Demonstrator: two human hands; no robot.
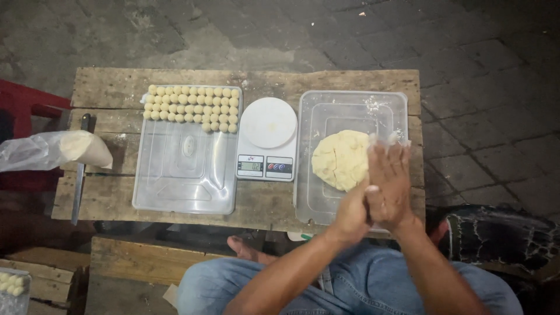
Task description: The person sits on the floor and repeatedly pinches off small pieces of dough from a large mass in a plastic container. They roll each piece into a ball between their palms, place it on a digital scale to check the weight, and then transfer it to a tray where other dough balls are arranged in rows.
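Rolling motion likely: left hand (352, 214) and right hand (389, 185) pressed palm to palm at the near right edge of the rough wooden plank worktop (256, 207), right fingers flat and extended, left hand cupped under it; cannot tell what is between the palms, probably a small dough piece, hidden. Blue-jeaned knees and a bare foot show below the worktop edge. Hands sit over the near side of the clear rectangular plastic tub (319, 198), just touching or overlapping the pale yellow flattened dough mass (341, 158) lying in the middle of that tub. Dough looks soft, tacky, cracked on top, light; judged easy to tear, would deform under a hard squeeze, so pinch off from the cracked edge with fingertips rather than grabbing the whole slab. Flour dusting on the tub's far corners. Left of the tub, a small white digital kitchen scale with round platter (268, 139), nothing on it. Further left, a second clear plastic tray (185, 181), mostly bare at the near end, with rows of small pale yellow dough balls (192, 108) packed tight along the far end, touching each other. Far left, a crumpled clear plastic bag with white contents (55, 150) overhanging the worktop edge, red chair part behind it. Grey paved ground beyond.
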